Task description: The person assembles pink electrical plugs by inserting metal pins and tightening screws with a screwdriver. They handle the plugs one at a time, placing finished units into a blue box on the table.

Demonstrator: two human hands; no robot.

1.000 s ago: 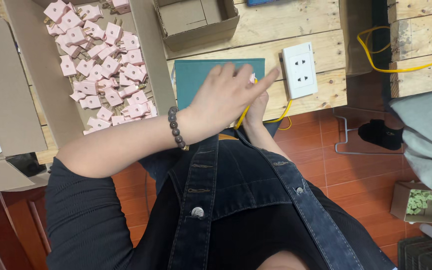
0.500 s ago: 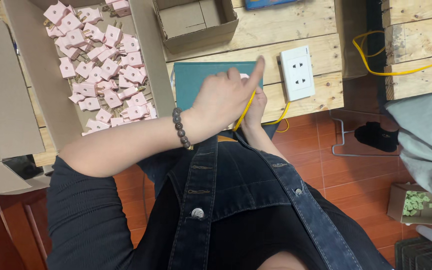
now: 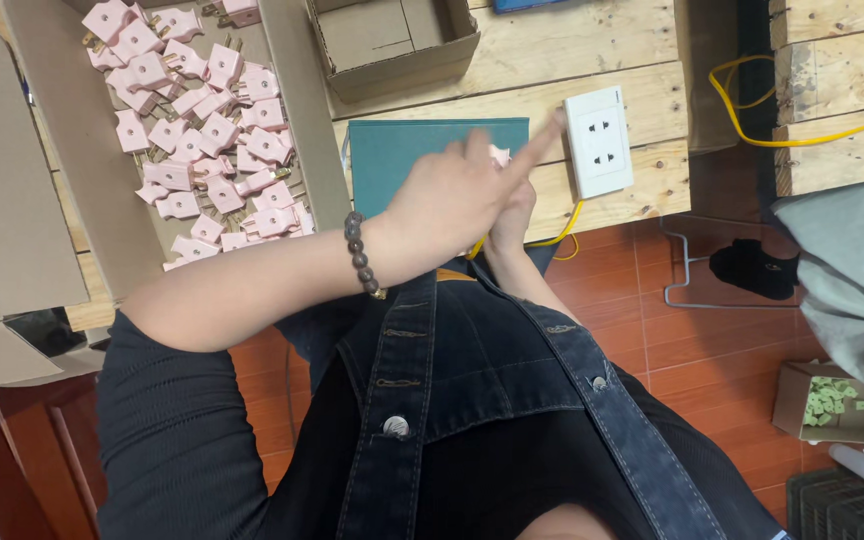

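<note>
A: Pink plug [image 3: 499, 156] sits between both hands, above the green mat [image 3: 402, 160] on the wooden worktop [image 3: 512, 55].
B: Hands?
A: Left hand [image 3: 457, 195] lies over it, forefinger stretched toward the white socket [image 3: 598, 140]. Right hand [image 3: 512, 210] is mostly hidden beneath; grip on the plug cannot be told.
B: Surroundings?
A: Carton of pink plugs [image 3: 202, 130] at left; yellow cable [image 3: 752, 125] at right.

plug box [image 3: 82, 150] left, socket [image 3: 599, 140] right, mat [image 3: 402, 155] btwn
</note>
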